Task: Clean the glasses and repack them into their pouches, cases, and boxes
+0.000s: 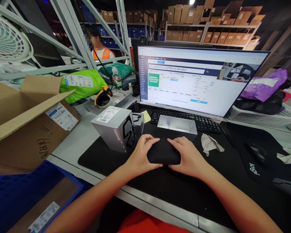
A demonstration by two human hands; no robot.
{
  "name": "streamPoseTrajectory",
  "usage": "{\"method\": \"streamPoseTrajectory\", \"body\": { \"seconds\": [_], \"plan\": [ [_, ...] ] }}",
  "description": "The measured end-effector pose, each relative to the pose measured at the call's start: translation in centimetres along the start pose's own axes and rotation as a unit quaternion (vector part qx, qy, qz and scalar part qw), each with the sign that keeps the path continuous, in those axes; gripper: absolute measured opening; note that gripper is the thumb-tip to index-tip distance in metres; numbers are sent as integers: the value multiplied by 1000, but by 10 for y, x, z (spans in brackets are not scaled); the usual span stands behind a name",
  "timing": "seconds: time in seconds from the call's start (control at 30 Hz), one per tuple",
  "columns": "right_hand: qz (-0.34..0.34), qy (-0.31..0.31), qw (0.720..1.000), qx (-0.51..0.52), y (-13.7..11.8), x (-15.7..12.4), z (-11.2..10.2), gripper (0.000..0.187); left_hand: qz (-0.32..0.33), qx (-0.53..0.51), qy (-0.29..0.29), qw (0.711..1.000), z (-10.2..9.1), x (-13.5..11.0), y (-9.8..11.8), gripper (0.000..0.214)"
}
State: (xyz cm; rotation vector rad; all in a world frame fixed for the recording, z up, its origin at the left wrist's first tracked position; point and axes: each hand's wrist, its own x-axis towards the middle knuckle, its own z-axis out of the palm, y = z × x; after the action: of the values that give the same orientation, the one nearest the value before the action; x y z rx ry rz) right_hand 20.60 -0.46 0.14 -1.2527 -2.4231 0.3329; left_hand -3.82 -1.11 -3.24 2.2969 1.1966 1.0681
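Both hands rest on a small black case (163, 154) lying on the black desk mat (106, 155). My left hand (142, 155) wraps its left end, fingers curled over the top. Gripping the right end in the same way is my right hand (188, 157). Just behind the case stands an open silver box tray (177, 124). To the left stands a grey product box (113, 127) with a picture of a black device on its side.
A monitor (196, 81) and black keyboard (203, 121) stand behind. An open cardboard carton (21, 116) sits at left, a crumpled cloth (210, 144) and black mouse (255, 152) at right. Green parcels (83, 84), a barcode scanner (103, 97), a bottle, and a person in an orange vest lie beyond.
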Motion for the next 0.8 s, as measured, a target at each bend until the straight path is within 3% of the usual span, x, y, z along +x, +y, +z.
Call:
{"method": "streamPoseTrajectory", "body": {
  "seconds": [0.13,0.2,0.3,0.37,0.47,0.6,0.63,0.7,0.8],
  "plan": [
    [55,99,985,131,6,0,-23,78,-38,-178,130,975,6,10,1,118],
    [86,151,956,238,5,0,-28,73,-73,-302,112,944,12,18,6,123],
    [89,172,908,372,-2,0,-19,65,-132,-451,19,883,24,30,23,116],
    [81,179,909,368,-7,-1,-8,60,-193,-508,2,839,30,37,35,100],
    [63,194,932,300,-8,-1,3,53,-264,-530,62,803,34,44,40,82],
    [99,204,934,276,2,-3,-5,56,-254,-553,118,785,29,55,21,57],
    [111,186,937,273,3,-3,-8,56,-241,-560,120,783,26,57,16,53],
    [108,90,951,275,3,-5,-12,51,-226,-576,129,775,20,61,10,51],
    [88,-52,945,312,-5,-6,-7,47,-264,-608,168,729,14,62,14,50]
  ]
}}
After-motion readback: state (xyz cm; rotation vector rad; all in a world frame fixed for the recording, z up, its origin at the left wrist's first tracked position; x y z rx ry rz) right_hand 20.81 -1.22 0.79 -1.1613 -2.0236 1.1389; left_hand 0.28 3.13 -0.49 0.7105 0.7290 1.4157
